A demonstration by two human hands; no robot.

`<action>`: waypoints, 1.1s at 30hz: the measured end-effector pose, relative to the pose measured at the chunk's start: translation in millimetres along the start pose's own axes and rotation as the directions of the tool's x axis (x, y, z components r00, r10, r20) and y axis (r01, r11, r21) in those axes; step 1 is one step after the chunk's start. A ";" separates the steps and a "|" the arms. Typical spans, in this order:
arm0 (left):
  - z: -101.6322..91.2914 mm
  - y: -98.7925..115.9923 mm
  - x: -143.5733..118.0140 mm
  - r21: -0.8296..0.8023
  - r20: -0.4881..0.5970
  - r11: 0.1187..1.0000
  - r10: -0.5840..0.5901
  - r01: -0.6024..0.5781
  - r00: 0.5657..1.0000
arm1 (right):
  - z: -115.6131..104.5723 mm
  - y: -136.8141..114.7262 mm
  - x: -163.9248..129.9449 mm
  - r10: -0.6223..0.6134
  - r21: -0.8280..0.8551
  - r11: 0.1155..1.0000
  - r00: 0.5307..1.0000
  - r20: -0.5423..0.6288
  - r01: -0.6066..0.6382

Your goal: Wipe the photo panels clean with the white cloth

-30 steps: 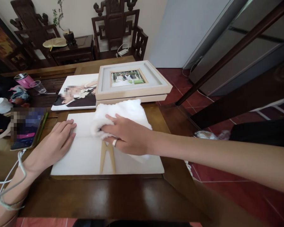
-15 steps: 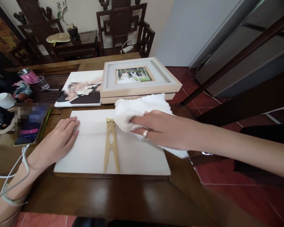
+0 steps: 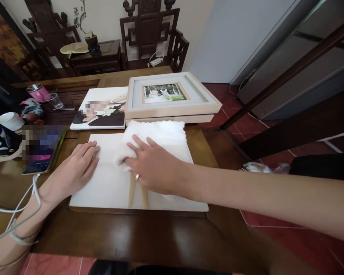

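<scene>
A white board lies flat on the brown wooden table, with a beige A-shaped stand leg on top of it. My right hand, with a ring on one finger, presses a fluffy white cloth onto the board. Its fingers are partly spread over the bunched cloth, some of them sunk into it. Hand and cloth cover the upper, hinged end of the stand leg. My left hand rests on the board's left edge, fingers stretched out and holding nothing.
Behind the board are a photo print and a pale wooden picture frame, stacked on another. At left lie a phone with a white cable, a white cup, a clear cup and a pink mug.
My right hand has moved left with the white cloth, over the stand leg's hinged end, and its fingers have spread. My left hand stays on the board's edge.
</scene>
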State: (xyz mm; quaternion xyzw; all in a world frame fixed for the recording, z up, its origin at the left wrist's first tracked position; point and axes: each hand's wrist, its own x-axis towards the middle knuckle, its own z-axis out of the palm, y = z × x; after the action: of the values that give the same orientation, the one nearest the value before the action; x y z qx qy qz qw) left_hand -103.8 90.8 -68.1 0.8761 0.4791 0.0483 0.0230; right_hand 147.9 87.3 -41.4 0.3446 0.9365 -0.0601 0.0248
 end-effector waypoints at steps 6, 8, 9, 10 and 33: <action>-0.9 0.4 -0.1 -0.002 -0.003 1.000 -0.004 0.004 1.000 | 12.6 -33.0 -16.0 -0.300 0.022 0.954 0.954 -0.018 0.300; -1.0 0.5 -0.3 -0.005 0.001 1.000 -0.005 0.005 1.000 | 10.7 -46.2 -31.4 -0.403 0.073 0.912 0.915 -0.011 0.403; -1.1 0.5 -0.3 -0.008 0.001 1.000 -0.006 0.006 1.000 | 9.6 -50.8 -37.8 -0.439 0.094 0.894 0.899 -0.007 0.437; -1.2 0.6 -0.4 -0.010 0.002 1.000 -0.009 0.009 1.000 | 8.6 -53.3 -42.2 -0.460 0.116 0.882 0.888 -0.006 0.457; 0.5 -2.7 -0.7 0.001 0.034 1.000 -0.016 0.016 0.999 | 11.2 -52.6 -43.8 -0.489 0.078 0.868 0.872 -0.028 0.490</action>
State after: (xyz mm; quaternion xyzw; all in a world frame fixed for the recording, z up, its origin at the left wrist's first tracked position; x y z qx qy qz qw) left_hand -106.3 91.7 -68.9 0.8729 0.4857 0.0331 0.0312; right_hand 147.2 18.0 -43.7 0.0971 0.9900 -0.1020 -0.0088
